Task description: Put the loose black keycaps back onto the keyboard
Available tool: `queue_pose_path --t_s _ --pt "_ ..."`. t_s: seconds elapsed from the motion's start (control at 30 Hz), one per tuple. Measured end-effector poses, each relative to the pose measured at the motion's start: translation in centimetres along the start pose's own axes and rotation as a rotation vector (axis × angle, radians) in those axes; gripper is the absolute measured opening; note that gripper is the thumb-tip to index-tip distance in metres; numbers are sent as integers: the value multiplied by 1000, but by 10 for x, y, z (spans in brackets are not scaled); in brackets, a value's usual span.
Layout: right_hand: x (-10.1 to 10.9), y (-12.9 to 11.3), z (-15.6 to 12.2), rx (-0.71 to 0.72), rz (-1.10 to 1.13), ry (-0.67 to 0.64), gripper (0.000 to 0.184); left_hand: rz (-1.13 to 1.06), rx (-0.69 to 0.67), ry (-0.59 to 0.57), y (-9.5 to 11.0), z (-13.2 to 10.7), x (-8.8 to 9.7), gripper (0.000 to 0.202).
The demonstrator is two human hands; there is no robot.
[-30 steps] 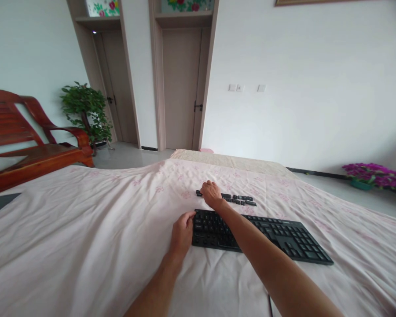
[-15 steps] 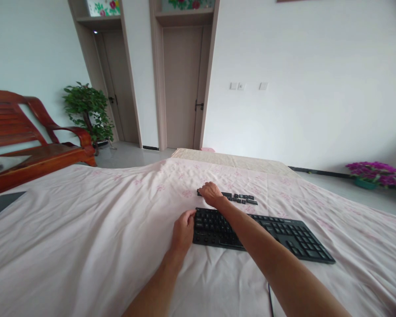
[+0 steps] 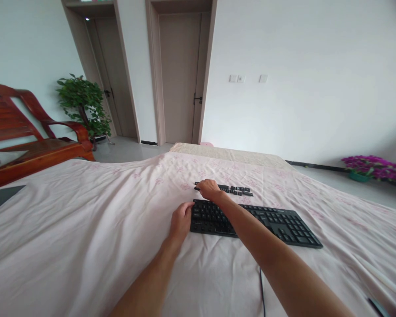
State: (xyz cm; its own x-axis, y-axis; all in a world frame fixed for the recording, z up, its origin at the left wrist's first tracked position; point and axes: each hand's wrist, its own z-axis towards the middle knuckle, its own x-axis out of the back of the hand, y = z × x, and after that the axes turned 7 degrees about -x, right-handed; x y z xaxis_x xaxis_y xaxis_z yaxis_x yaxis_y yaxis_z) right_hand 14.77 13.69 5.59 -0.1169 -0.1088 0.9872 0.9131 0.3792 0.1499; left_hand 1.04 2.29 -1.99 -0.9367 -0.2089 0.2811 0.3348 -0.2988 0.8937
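A black keyboard [image 3: 293, 224] lies on the pale flowered sheet, turned slightly, with some spots along its left part showing no caps. My left hand [image 3: 182, 218] grips its left end, thumb at the top left corner. Beyond the keyboard, loose black keycaps [image 3: 247, 193] lie in rough rows on the sheet. Over the left end of those rows, my right hand [image 3: 208, 189] is closed with its fingertips down at a small black keycap [image 3: 196, 188]. The hand covers part of the rows, and my right forearm crosses over the middle of the keyboard.
A black cable [image 3: 262, 293] runs toward me below the keyboard. A dark flat object [image 3: 3, 199] lies at the sheet's left edge, another dark object [image 3: 378, 307] at the lower right. Further off are a wooden bench [image 3: 62, 149], a green plant [image 3: 82, 103] and purple flowers [image 3: 372, 166].
The view has tipped down a little and shifted. My right hand stays low at the left end of the keycap rows, its fingers slightly shifted. My left hand keeps its hold on the keyboard.
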Motion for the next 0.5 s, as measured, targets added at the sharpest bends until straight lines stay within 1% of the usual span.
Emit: queue_pose_path --t_s 0.07,0.13,0.2,0.23,0.3,0.4,0.5 --pt "8 1 -11 -33 34 24 34 -6 6 9 0 0 0 29" --pt "14 2 -31 -56 116 76 37 -13 12 17 2 0 0 29" --pt "19 4 -56 -62 308 163 35 -18 13 14 3 0 1 29" --pt "19 4 -70 -48 383 185 33 -17 11 11 4 0 1 29" --pt "19 4 -96 -11 457 212 32 -15 3 3 6 -1 3 28" --pt "14 -3 -126 32 436 219 28 -23 -5 -5 8 -3 5 29" --pt "10 -14 -143 76 340 217 23 -35 6 -4 9 -3 5 29"
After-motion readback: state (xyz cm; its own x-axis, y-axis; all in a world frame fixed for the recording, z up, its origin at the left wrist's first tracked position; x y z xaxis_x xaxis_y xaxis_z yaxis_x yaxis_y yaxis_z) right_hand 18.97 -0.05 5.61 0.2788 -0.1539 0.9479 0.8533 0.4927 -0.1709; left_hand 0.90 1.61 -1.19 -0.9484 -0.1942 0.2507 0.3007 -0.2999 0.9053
